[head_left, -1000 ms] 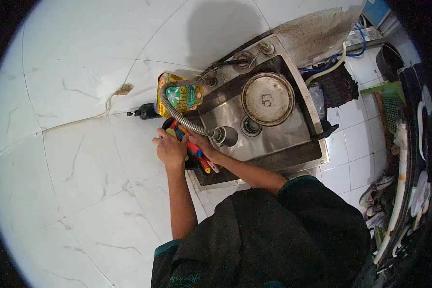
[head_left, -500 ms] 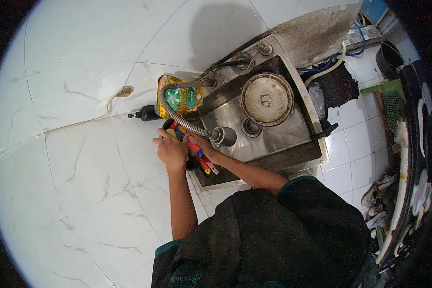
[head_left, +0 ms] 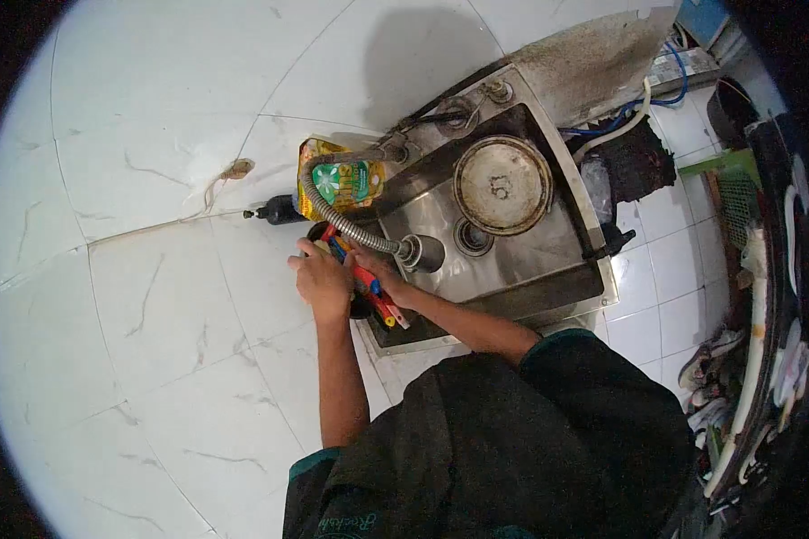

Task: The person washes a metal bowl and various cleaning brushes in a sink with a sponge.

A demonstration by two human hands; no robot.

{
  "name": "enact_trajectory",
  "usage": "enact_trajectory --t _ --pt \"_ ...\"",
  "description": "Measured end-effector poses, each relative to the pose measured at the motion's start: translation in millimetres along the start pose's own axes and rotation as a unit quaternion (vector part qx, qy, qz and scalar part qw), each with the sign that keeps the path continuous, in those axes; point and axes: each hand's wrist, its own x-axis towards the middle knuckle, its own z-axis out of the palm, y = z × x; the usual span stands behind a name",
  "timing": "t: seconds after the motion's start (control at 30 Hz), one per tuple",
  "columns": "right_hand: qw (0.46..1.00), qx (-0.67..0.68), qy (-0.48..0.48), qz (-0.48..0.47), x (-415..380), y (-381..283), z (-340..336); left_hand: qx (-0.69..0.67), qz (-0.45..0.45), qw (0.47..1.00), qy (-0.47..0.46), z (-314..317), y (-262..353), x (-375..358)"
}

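A dark container [head_left: 360,307] with several red, yellow and blue handled tools [head_left: 375,292] stands at the left edge of the sink. My left hand [head_left: 322,278] is over its left side, fingers bent around something pale that is mostly hidden. Beside it, my right hand [head_left: 377,274] reaches over the red handles, its fingers curled among them and partly covered by the hose. The flexible metal faucet hose [head_left: 337,220] arches above both hands, ending in a spray head [head_left: 421,254]. A yellow and green pouch [head_left: 342,184] stands behind the container.
In the steel sink [head_left: 548,310], a round stained lid or pan [head_left: 503,186] lies near the drain [head_left: 473,237]. A dark bottle [head_left: 280,210] lies left of the pouch. Pale and blue hoses, a green crate [head_left: 737,208] and shoes [head_left: 706,368] are at the right.
The view has shifted slightly. My left hand's fingers have moved a little at the container; my right hand stays near the red handles.
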Motion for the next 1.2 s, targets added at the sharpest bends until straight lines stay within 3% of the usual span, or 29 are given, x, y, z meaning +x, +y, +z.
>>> enact_trajectory --t 0.2,0.3,0.4,0.5,1.1,1.2 --pt "1.000 0.006 0.029 -0.004 -3.0 -3.5 5.6 0.001 0.017 1.000 -0.007 -1.5 -1.2 -1.3" --pt "1.000 0.006 -0.012 -0.006 0.7 0.4 -1.1 0.008 0.077 0.996 0.049 8.7 -7.7 -1.8" --pt "1.000 0.026 0.008 0.009 1.6 6.2 -1.0 -0.020 0.019 1.000 0.013 5.2 -3.8 -1.3" --pt "1.000 0.026 -0.006 0.005 -2.1 -1.4 0.4 -0.016 0.015 1.000 0.009 1.4 -0.9 -2.9" --pt "1.000 0.013 -0.020 -0.007 5.0 13.6 -11.4 -0.002 0.039 0.999 0.016 0.9 4.8 1.0" --pt "0.997 0.032 -0.058 0.030 12.7 31.8 -23.8 0.016 0.097 0.994 0.053 9.1 -1.1 3.5"
